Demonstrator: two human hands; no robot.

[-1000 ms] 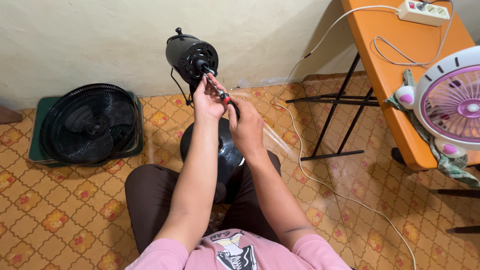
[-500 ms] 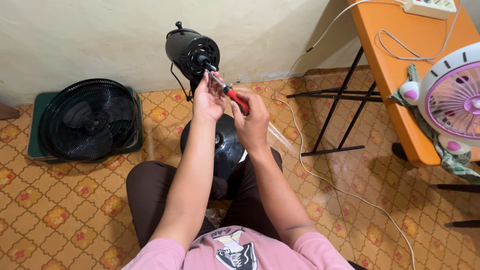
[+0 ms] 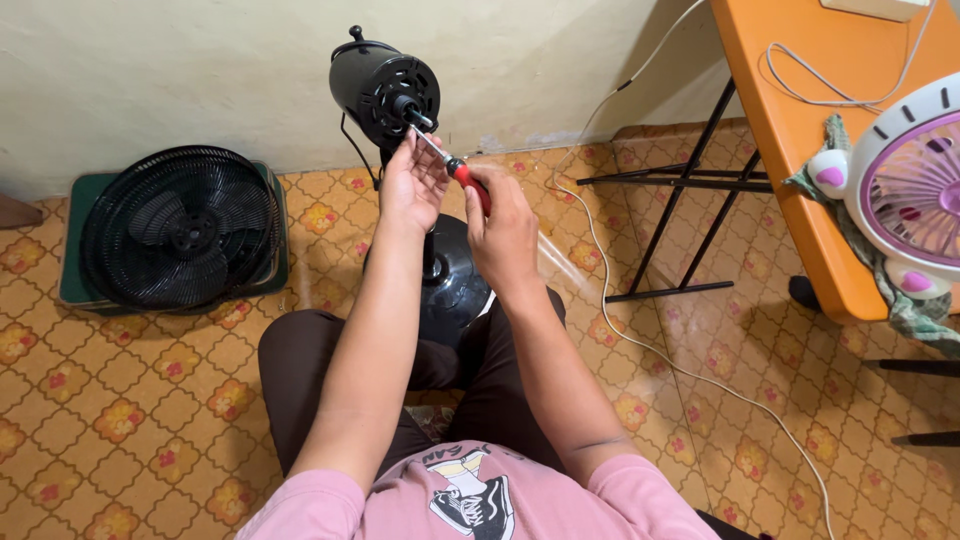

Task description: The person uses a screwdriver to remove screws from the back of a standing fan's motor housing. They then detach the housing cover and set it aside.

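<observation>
Screwdriver (image 3: 455, 168), red-handled, gripped in right hand (image 3: 503, 235), shaft slanting up-left toward fan motor (image 3: 384, 88) shaft; left hand (image 3: 410, 185) nearer motor, fingers pinching the shaft near its tip.

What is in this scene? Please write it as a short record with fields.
left hand: left hand steadies the metal shaft of the screwdriver
right hand: right hand holds the red handle
tip: points at the black fan motor on its stand
fan base: round black base between the knees
floor: black fan grille at left; white cable at right
table: orange table with a white and purple fan
</observation>
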